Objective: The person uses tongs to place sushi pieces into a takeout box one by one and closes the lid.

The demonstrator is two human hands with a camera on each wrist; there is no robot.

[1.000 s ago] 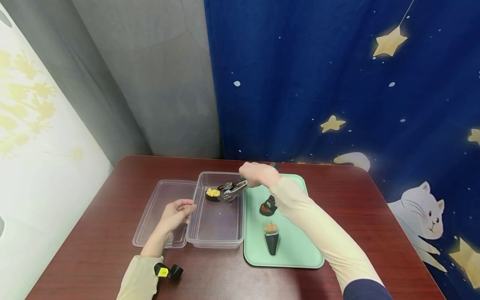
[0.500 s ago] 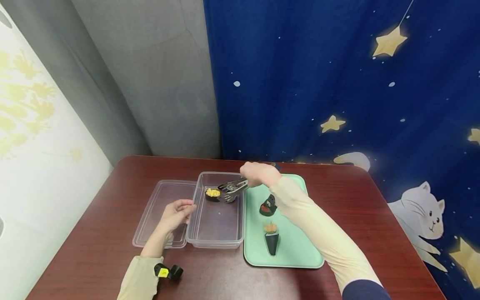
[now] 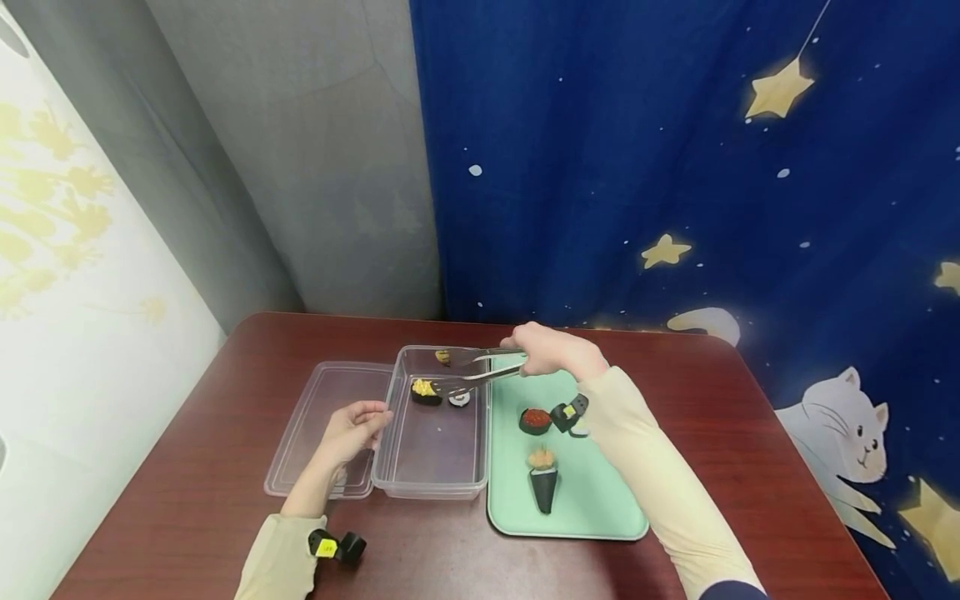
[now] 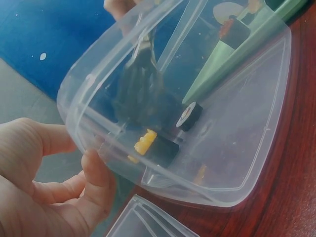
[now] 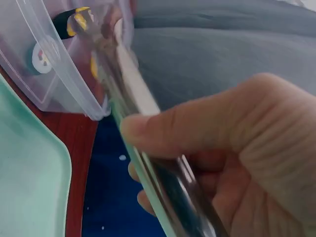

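Note:
My left hand (image 3: 352,429) pinches the left rim of a clear plastic box (image 3: 431,489), thumb and fingers at its wall in the left wrist view. Metal tongs (image 3: 480,378) are gripped by my right hand (image 3: 557,350), above the box's right rim. Their arms stand spread, and no food shows between them. Inside the box lie a corn-topped gunkan sushi (image 3: 426,392) and, right of it, a small sushi roll slice (image 4: 189,116) with a white face. A yellow patch at the box's back wall may be a reflection.
Right of the box, a mint-green tray (image 3: 592,517) carries a red roe gunkan sushi (image 3: 535,421) and a dark cone hand roll (image 3: 543,490). The clear lid (image 3: 307,433) lies flat to the left. A grey and blue curtain (image 3: 525,167) hangs behind the table.
The tongs have spread and let go of the roll slice, which lies in the box. My right hand has shifted right, uncovering the roe sushi. The left hand has stayed put.

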